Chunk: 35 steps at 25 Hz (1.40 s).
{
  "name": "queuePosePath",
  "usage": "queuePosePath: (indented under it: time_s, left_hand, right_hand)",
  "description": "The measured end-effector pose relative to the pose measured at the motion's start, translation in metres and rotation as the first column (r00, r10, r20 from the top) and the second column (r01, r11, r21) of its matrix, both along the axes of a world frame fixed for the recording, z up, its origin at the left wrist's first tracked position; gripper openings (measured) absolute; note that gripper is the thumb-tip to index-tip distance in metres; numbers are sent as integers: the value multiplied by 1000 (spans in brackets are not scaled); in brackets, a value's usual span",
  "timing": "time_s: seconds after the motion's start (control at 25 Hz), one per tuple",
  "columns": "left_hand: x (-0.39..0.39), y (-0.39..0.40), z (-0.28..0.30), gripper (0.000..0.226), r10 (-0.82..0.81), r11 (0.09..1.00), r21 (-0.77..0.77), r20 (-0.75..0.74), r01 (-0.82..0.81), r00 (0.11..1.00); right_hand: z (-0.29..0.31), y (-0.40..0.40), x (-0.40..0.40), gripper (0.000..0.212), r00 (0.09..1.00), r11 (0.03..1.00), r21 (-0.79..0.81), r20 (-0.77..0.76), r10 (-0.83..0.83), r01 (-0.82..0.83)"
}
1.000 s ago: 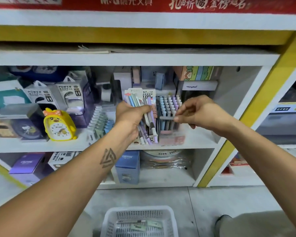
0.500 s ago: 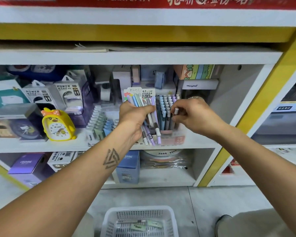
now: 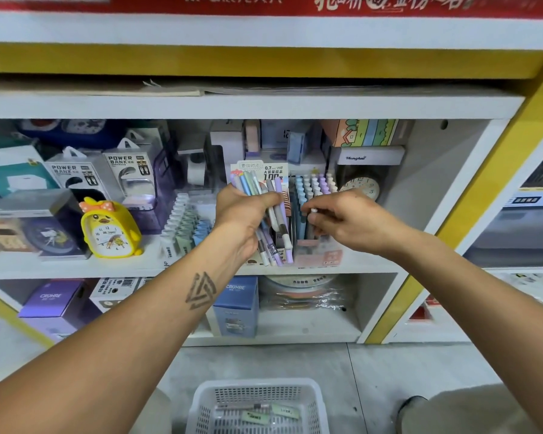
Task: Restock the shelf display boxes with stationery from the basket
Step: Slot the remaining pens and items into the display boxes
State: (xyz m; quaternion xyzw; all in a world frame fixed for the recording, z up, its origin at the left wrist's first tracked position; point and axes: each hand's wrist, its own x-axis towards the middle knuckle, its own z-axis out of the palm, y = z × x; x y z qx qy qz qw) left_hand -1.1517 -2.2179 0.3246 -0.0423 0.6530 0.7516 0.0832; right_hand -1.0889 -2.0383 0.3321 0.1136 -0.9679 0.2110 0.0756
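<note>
at the middle shelf, our right hand (image 3: pixel 355 222) pinches one pencil (image 3: pixel 311 218) by its top end, its lower part among the upright pencils of the display box (image 3: pixel 318 252). just left of it, our left hand (image 3: pixel 243 214) grips a fanned bundle of pencils (image 3: pixel 273 214) in blue, green, grey and purple. further left on the same shelf stands a yellow duck clock (image 3: pixel 110 228), with power bank packs (image 3: pixel 129 175) behind it. below us, on the floor, a white basket (image 3: pixel 207 402) holds a few small items.
</note>
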Motion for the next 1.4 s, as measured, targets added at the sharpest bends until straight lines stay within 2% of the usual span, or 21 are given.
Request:
queuePosePath:
  time_s: [0.16, 0.2, 0.32, 0.36, 0.4, 0.44, 0.48, 0.56, 0.64, 0.72, 0.76, 0.84, 0.92, 1.0, 1.12, 1.2, 1.24, 1.28, 1.4]
  left_hand:
    - [1, 0, -1, 19, 3, 1000, 11, -1, -3, 1000]
    - [1, -1, 0, 21, -2, 1000, 19, 4, 2, 1000]
    - [2, -2, 2, 27, -25, 998, 55, 25, 24, 999]
    - [2, -1, 2, 26, -29, 997, 73, 30, 26, 999]
    - [2, -1, 3, 24, -33, 995, 94, 34, 29, 999]
    - [3, -1, 4, 22, -39, 992, 119, 37, 34, 999]
    - [3, -1, 5, 21, -47, 988, 148, 41, 41, 998]
    - [4, -1, 6, 20, -65, 976, 211, 49, 53, 997]
    - [4, -1, 7, 19, -59, 967, 250, 56, 43, 997]
    - [3, -1, 6, 18, -28, 965, 262, 59, 12, 998]
    - [3, 0, 6, 18, -20, 964, 267, 63, 3, 998]
    - [1, -2, 6, 17, -12, 964, 267, 73, -8, 997]
    - [-2, -5, 6, 19, -8, 973, 231, 83, -12, 997]
    - [-1, -7, 6, 25, -13, 982, 191, 96, -6, 995]
    - [3, -5, 6, 32, -24, 981, 192, 123, 0, 992]
    - [6, -2, 6, 31, -40, 975, 222, 135, 9, 990]
    - [7, 0, 6, 28, -48, 973, 229, 138, 15, 989]
    - [8, 2, 4, 25, -57, 973, 229, 138, 24, 989]
    - [13, 7, 0, 21, -113, 971, 224, 139, 80, 984]
  right_hand:
    - [-10, 2, -1, 7, 994, 992, -64, 3, -105, 105]
    - [-12, 2, -1, 6, 993, 993, -39, -31, -112, 111]
    - [-14, -1, -1, 16, 969, 967, 210, -228, -92, 142]
    - [-11, -3, -1, 20, 956, 959, 232, -278, -98, 165]
    - [-9, -6, -1, 21, 945, 964, 201, -308, -105, 173]
    - [-6, -10, 0, 20, 945, 985, 86, -306, -118, 151]
    - [-3, -15, 0, 17, 959, 986, -107, -242, -149, 126]
    - [0, -23, 2, 17, 990, 863, -486, 45, -131, 136]
    - [2, -27, 5, 24, 962, 760, -625, 273, 1, 177]
    - [1, -25, 8, 29, 923, 704, -691, 359, 135, 166]
    - [1, -23, 9, 30, 917, 687, -709, 363, 164, 157]
    - [3, -18, 9, 25, 943, 680, -712, 320, 95, 174]
    - [6, -9, 6, 20, 970, 642, -729, 221, -106, 236]
    - [11, 6, 5, 9, 962, 559, -797, 100, -252, 230]
    - [22, 28, 8, 6, 952, 464, -876, -16, -306, 134]
    - [28, 40, 11, 8, 954, 405, -910, -36, -299, 92]
    - [29, 44, 11, 11, 952, 413, -906, -41, -304, 93]
    - [28, 46, 11, 15, 944, 480, -870, -61, -325, 109]
    - [16, 44, 7, 18, 927, 792, -584, -172, -334, 178]
